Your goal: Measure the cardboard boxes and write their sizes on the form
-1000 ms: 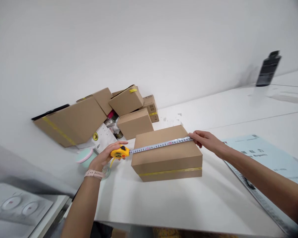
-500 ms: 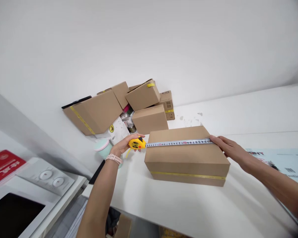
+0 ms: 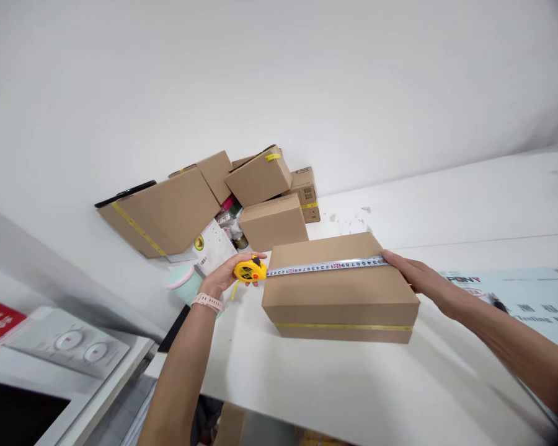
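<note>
White tabletop (image 3: pixel 335 384) against a bare white wall carries a closed cardboard box (image 3: pixel 339 297) with a band of yellow tape round its side, lying flat near the middle of the view. Across its top, parallel to its long edges and nearer the far one, runs the tape blade (image 3: pixel 325 267), stretched left to right along the box's long axis. The yellow tape measure case (image 3: pixel 250 271) hangs just off the box's left edge, clasped in the left hand (image 3: pixel 221 279), whose fingers curl shut around it, thumb on top; a pink wristband (image 3: pixel 207 301) sits on that wrist. The blade's free end lies at the box's right top edge under the right hand (image 3: pixel 411 272), its fingers extended side by side upon it; whether the thumb grips from beneath cannot be told. So each hand stands at one end of the box, the left nearer the case, the right nearer the hook. Behind the left hand is a mint-green cup (image 3: pixel 181 279), and beyond it a heap of cardboard boxes (image 3: pixel 167 210) against the wall. A pale blue printed sheet (image 3: pixel 534 297) lies on the table to the right, under the right forearm.
</note>
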A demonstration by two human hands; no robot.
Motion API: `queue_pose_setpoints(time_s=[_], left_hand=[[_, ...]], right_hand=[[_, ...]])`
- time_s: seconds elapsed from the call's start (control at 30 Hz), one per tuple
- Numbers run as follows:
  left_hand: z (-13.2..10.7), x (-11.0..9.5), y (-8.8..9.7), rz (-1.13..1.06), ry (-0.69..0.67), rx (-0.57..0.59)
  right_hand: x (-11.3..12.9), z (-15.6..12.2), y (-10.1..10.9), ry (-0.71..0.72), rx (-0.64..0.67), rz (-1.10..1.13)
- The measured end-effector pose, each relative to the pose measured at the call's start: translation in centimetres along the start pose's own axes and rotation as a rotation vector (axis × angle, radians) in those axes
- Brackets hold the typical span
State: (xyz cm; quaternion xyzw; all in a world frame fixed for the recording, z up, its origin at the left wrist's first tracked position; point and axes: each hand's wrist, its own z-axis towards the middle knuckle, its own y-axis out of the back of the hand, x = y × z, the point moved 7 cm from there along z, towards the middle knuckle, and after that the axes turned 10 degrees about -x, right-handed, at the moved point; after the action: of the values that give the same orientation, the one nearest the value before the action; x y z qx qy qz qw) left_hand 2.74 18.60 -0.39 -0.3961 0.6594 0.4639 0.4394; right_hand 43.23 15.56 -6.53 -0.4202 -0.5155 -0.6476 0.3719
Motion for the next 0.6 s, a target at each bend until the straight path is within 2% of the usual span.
queue_pose_setpoints(time_s=[0.1,0.23,0.3,0.4,0.47,0.53,0.57,0.6], left_hand=[[-0.2,-0.3,-0.2,0.007,-0.022,-0.039],[-1.3,-1.8,-0.4,0.028,-0.077,-0.116],[-2.8,-3.1,-0.5,0.036,-0.108,-0.154],[-6.9,-4.7,-1.6,0.026,-0.161,-0.18],[-10.1,-4.3,-4.2,-0.007,-0.156,-0.122],[-13.1,-2.0,-9.0,-0.183,-0.043,0.056],[-14.3,-0.3,-11.9,-0.287,0.041,0.133],[-15.0,1.1,-14.3,-0.387,0.074,0.135]], right_hand=[[0.6,0.1,-0.3,-0.034,0.131,-0.03],[1.1,1.0,0.5,-0.028,0.14,-0.137],[1.6,1.4,1.1,0.003,0.137,-0.132],[3.3,2.5,2.6,0.068,0.059,-0.054],[5.2,3.6,3.4,0.113,-0.028,0.008],[7.1,4.7,3.1,0.157,-0.06,0.042],[7.9,5.3,2.2,0.177,-0.03,0.043],[8.6,5.8,1.0,0.192,0.027,0.033]])
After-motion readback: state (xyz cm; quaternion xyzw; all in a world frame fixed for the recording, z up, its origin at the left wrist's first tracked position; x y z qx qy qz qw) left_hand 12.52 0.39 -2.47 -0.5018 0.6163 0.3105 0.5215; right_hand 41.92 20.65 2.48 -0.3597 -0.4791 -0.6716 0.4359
